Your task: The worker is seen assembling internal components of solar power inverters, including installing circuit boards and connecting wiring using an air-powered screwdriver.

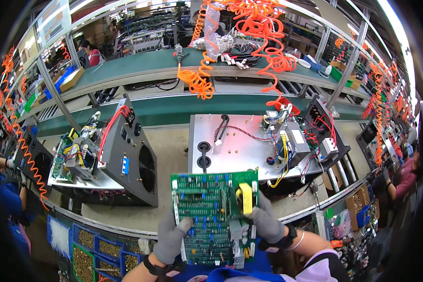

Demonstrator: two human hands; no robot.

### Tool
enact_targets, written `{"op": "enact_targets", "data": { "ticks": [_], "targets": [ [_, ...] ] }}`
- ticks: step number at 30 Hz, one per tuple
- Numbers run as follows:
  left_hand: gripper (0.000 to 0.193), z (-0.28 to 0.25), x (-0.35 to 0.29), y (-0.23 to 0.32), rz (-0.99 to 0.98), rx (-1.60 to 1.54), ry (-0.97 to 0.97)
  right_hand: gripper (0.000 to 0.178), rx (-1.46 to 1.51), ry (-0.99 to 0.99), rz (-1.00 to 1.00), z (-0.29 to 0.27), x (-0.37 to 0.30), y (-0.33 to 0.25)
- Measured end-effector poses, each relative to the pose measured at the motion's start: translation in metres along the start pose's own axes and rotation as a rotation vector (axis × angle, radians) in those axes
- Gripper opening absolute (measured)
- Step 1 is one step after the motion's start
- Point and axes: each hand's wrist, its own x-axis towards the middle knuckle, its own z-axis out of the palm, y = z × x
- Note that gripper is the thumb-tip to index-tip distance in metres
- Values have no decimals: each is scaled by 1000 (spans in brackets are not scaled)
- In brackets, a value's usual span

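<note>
A green circuit board (204, 207) is held up in front of me, its component side showing. My left hand (170, 235), in a grey glove, grips its left edge with the thumb laid over the front. On the other edge, my right hand (269, 223), also gloved, closes near a yellow transformer (246, 198); its fingers partly hide behind the board. Just beyond lies an open machine chassis (239, 136) with a bare metal plate, wire bundles and a grey boxy part (293, 141). The board covers part of the chassis's near edge.
Another chassis (127, 160) with a round fan stands to the left. Blue bins (85, 238) of small fasteners sit at the lower left. Orange coiled air hoses (263, 28) hang overhead near a green shelf (141, 66). Co-workers (404, 181) work at both sides.
</note>
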Motion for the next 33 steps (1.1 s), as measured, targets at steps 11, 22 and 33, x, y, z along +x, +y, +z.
{"op": "enact_targets", "data": {
  "ticks": [11, 22, 33],
  "targets": [
    [30, 48, 82, 77, 140, -34, -30, 79, -431, 33, -160, -74, 98, -177],
    [29, 67, 137, 77, 303, 197, -52, 77, -1442, -580, -69, -29, 199, -203],
    [41, 71, 171, 97, 280, 333, 5, 58, -1215, -538, -28, -55, 250, -188]
  ]
}}
